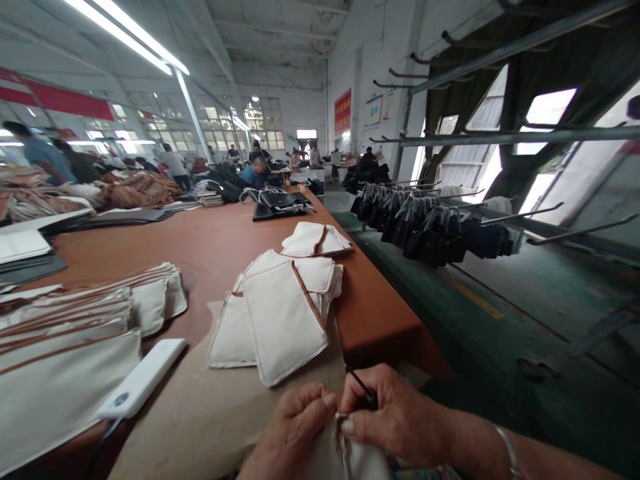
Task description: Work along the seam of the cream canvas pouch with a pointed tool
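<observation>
Left hand (293,430): closed, fingers curled, thumb pinching the edge of a cream cloth pouch (350,460) at the bottom of the view.
Right hand (395,417): closed around a thin dark tool (361,385), thumb pressed on the same pouch; whether the tool is a pick or small snips, cannot tell.
Pouch in hand: held over the near table edge, between both hands, mostly cut off by the frame; a brown-trimmed edge shows by the right thumb.
Wrist: metal bangle (510,450) on the right forearm.
Work surface: brown paper sheet (200,420) laid on the red-brown table (220,247).
Nearest stack: cream pouches with brown piping (283,313), fanned out just beyond the hands; a second small stack (315,240) further back.
Left stack: long row of similar pouches (65,327), overlapped, well to the left.
Other item: white power bank (145,377) with cable, beside the left stack.
Progress (judgement): one pouch in work; which stacks are finished and which wait cannot be told from this view. Many pieces on the table, so likely mid-batch.
Surroundings: dark bags on a rack (430,227) to the right; other people at far tables.
</observation>
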Available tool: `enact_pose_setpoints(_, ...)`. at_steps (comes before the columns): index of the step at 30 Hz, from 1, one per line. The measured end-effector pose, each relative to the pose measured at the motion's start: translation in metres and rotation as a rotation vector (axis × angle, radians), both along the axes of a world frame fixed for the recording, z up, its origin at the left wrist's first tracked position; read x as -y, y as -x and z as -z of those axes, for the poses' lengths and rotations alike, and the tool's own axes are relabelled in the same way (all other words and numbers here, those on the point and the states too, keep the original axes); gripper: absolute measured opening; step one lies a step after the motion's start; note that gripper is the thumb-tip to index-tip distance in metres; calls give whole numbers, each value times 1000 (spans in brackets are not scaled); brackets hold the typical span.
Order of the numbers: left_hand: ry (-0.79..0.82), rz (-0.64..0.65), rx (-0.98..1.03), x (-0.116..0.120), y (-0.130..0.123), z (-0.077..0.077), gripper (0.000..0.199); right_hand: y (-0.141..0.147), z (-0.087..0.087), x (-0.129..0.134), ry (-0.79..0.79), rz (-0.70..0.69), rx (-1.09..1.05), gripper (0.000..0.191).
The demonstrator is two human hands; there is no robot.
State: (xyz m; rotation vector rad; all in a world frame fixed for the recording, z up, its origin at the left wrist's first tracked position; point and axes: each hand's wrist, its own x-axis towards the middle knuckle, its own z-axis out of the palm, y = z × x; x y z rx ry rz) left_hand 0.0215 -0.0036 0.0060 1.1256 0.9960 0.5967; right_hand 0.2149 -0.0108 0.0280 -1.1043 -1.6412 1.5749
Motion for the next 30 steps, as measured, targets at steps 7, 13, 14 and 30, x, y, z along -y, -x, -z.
enact_pose_setpoints(7,-144,81,-138,3,1,-16,47,2,9,-1,42,140,9,13)
enact_pose_setpoints(13,-61,100,-167,-2,0,-9,32,5,2,0,-13,158,-43,12)
enact_pose_setpoints(14,-48,95,-159,-2,0,-8,27,4,1,1,-11,151,-57,11)
enact_pose_setpoints(30,196,-21,180,-1,-1,2,47,-16,31,3,-1231,-92,374,21)
